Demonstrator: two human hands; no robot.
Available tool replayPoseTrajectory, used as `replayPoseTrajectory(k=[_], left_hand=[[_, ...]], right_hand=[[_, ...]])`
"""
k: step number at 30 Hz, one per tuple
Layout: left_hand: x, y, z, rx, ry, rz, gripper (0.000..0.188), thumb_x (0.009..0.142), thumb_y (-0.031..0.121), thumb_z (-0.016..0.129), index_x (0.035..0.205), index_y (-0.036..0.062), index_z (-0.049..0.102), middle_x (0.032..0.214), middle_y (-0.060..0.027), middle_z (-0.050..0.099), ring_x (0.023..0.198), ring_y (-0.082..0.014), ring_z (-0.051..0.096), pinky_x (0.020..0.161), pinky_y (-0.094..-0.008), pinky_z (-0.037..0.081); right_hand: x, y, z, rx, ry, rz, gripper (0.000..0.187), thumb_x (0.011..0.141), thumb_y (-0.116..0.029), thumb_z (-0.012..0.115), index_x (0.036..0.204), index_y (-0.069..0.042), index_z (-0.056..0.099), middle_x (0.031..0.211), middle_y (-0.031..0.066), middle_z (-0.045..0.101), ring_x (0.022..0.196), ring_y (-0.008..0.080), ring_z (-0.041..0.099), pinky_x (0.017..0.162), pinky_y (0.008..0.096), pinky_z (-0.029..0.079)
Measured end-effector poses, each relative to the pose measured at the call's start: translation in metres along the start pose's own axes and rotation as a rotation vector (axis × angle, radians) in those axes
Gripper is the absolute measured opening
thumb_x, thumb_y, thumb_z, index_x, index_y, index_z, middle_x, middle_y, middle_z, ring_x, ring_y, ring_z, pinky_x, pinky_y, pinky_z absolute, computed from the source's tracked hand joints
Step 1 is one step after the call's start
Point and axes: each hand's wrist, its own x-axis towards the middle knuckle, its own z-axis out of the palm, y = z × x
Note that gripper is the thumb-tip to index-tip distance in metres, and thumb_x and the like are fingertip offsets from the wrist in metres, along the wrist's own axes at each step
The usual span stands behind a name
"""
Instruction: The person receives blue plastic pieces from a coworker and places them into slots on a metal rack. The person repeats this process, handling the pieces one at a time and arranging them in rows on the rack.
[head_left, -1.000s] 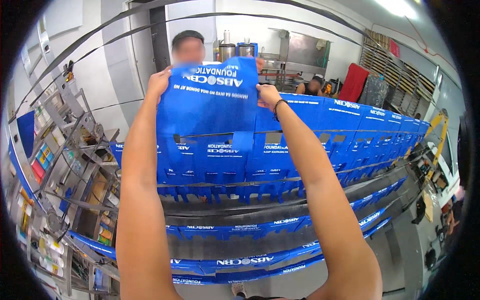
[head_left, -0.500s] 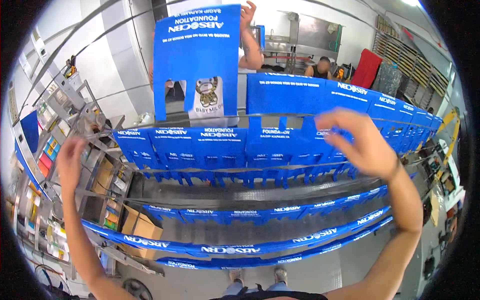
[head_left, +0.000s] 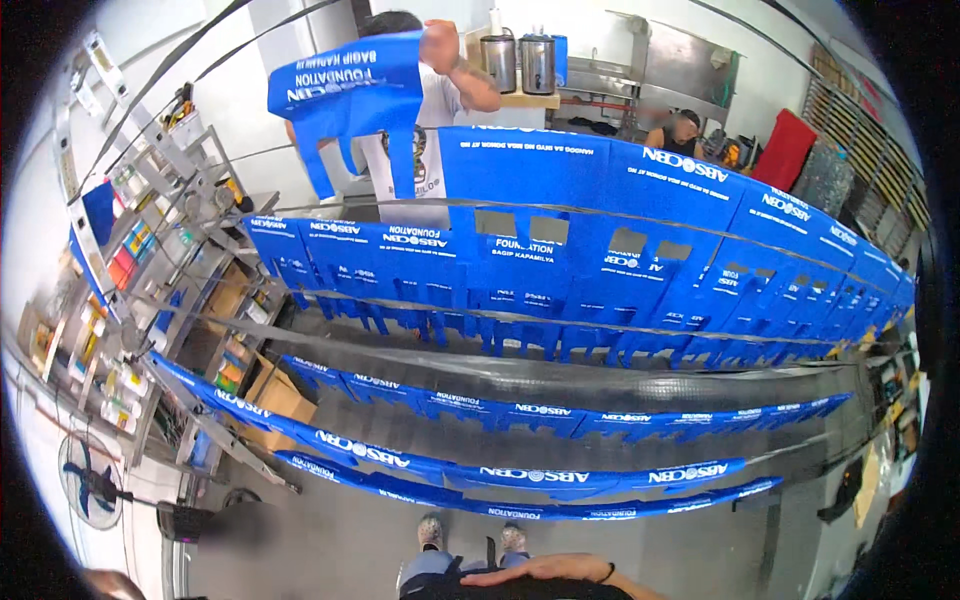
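Observation:
My right hand (head_left: 545, 570) lies flat with fingers stretched out across the front of my dark top, holding nothing. At the lower left rim, a small part of my left hand (head_left: 112, 584) shows; its fingers are too cut off to read. In front of me, blue fabric bags with white print and cut-out handles hang in rows over dark lines; one long row of bags (head_left: 560, 180) hangs at the back, another row (head_left: 540, 412) lower in the middle. Across the lines, a co-worker's hand (head_left: 440, 47) holds up a blue bag (head_left: 372, 95) by its corner, its handles dangling.
Metal shelves with bottles and boxes (head_left: 125, 385) line the left, above a standing fan (head_left: 90, 480). A cardboard box (head_left: 275, 400) stands behind the low rows. Two steel containers (head_left: 537, 65) stand at the back, near another person (head_left: 675, 135). A red cloth (head_left: 785, 148) hangs farther right.
Both my hands have dropped from the raised position near the lines to the lower edge. The co-worker's bag has moved left and tilted. A bag now hangs over the back line, where a gap was.

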Motion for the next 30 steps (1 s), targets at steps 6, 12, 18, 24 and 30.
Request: replayPoseTrajectory(k=[6, 12, 18, 24, 30], left_hand=[[-0.051, 0.018, -0.087, -0.115, 0.195, -0.011, 0.046, 0.095, 0.035, 0.032, 0.105, -0.0006, 0.06, 0.101, -0.0188, 0.064, 0.085, -0.0359, 0.063, 0.064, -0.0524, 0.05], [-0.066, -0.04, -0.079, -0.634, 0.068, -0.085, 0.044, 0.095, 0.037, 0.035, 0.109, 0.0031, 0.059, 0.108, -0.0144, 0.065, 0.09, -0.0399, 0.063, 0.072, -0.0571, 0.05], [-0.048, -0.006, -0.041, -0.32, 0.216, -0.157, 0.041, 0.094, 0.036, 0.038, 0.107, 0.0044, 0.061, 0.106, -0.0129, 0.065, 0.089, -0.0376, 0.063, 0.072, -0.0553, 0.05], [-0.06, -0.045, 0.032, -0.352, 0.137, -0.182, 0.038, 0.094, 0.034, 0.041, 0.105, 0.0057, 0.062, 0.103, -0.0115, 0.066, 0.087, -0.0353, 0.063, 0.072, -0.0536, 0.05], [-0.158, -0.135, 0.081, -0.406, 0.196, -0.3, 0.034, 0.093, 0.033, 0.043, 0.103, 0.007, 0.064, 0.101, -0.01, 0.066, 0.086, -0.0331, 0.063, 0.071, -0.0519, 0.05]], right_hand=[[-0.033, 0.055, -0.004, 0.025, 0.081, 0.178, 0.062, 0.099, -0.043, 0.032, 0.145, -0.001, 0.025, 0.153, 0.0115, 0.022, 0.142, 0.0245, 0.017, 0.115, 0.0373, 0.01], [-0.067, 0.048, 0.01, 0.091, 0.059, 0.064, 0.071, 0.095, -0.049, 0.034, 0.145, 0.0, 0.024, 0.153, 0.0124, 0.019, 0.142, 0.0252, 0.016, 0.115, 0.0381, 0.008], [-0.081, 0.064, 0.022, 0.165, 0.124, 0.057, 0.079, 0.092, -0.056, 0.036, 0.145, 0.001, 0.023, 0.154, 0.0133, 0.017, 0.142, 0.0258, 0.015, 0.115, 0.039, 0.006], [-0.053, 0.054, 0.027, 0.129, 0.025, 0.08, 0.088, 0.088, -0.063, 0.039, 0.146, 0.001, 0.021, 0.154, 0.0141, 0.015, 0.142, 0.0265, 0.013, 0.115, 0.0398, 0.003], [0.015, -0.001, 0.044, -0.045, -0.183, 0.157, 0.092, 0.084, -0.067, 0.044, 0.146, -0.001, 0.024, 0.153, 0.0157, 0.02, 0.141, 0.0259, 0.017, 0.115, 0.0388, 0.009]])
